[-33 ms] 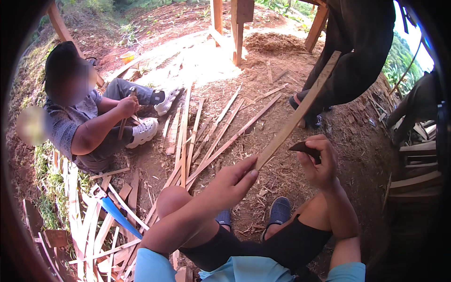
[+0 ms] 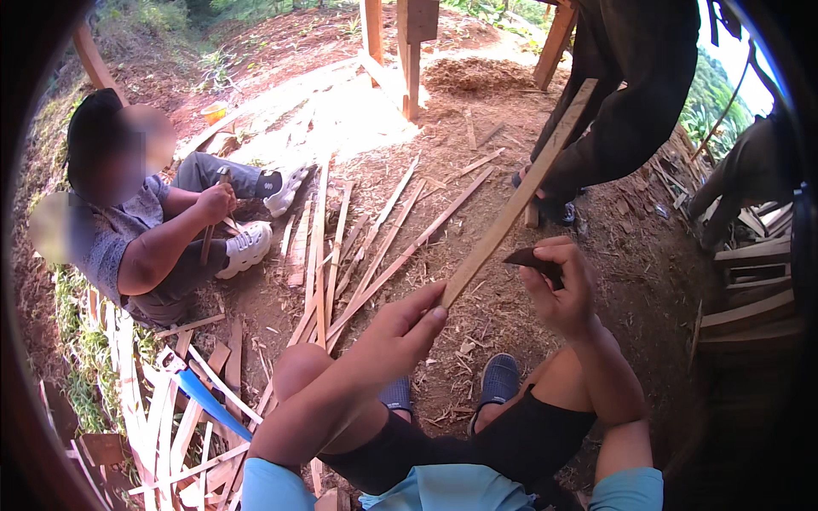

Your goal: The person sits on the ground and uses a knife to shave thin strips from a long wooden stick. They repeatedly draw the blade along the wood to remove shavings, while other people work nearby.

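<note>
The left hand (image 2: 413, 324), near the centre of view, pinches the strip (image 2: 520, 200) by its near end, thumb on top and fingers beneath. From there the strip rises toward 1 o'clock, its long far part held by nothing visible. At 2 o'clock from the left hand, the right hand (image 2: 567, 285) pinches a dark piece (image 2: 537, 266) between thumb and fingers. Its point faces 9 o'clock, toward the strip, near it but apart in this view; whether it is sharp, I cannot tell.

With only one end gripped, the strip could twist or swing if anything pressed on its far part. That end overlaps a standing person's legs (image 2: 635, 111) at about 1 o'clock; the true gap between them cannot be judged, so a swing might knock them. The dark piece points across the body: if the right hand's pinch slipped under force, the point could skid down the strip onto the left fingers, or drop toward the bare right knee (image 2: 558, 387) at 4 o'clock.

Loose strips (image 2: 319, 247) lie at 11 o'clock, a possible trip. A blue saw (image 2: 209, 400) rests among offcuts (image 2: 162, 426) at 8 o'clock; reaching there carelessly could meet its edge. A seated co-worker (image 2: 145, 264) is at 10 o'clock, well apart.
</note>
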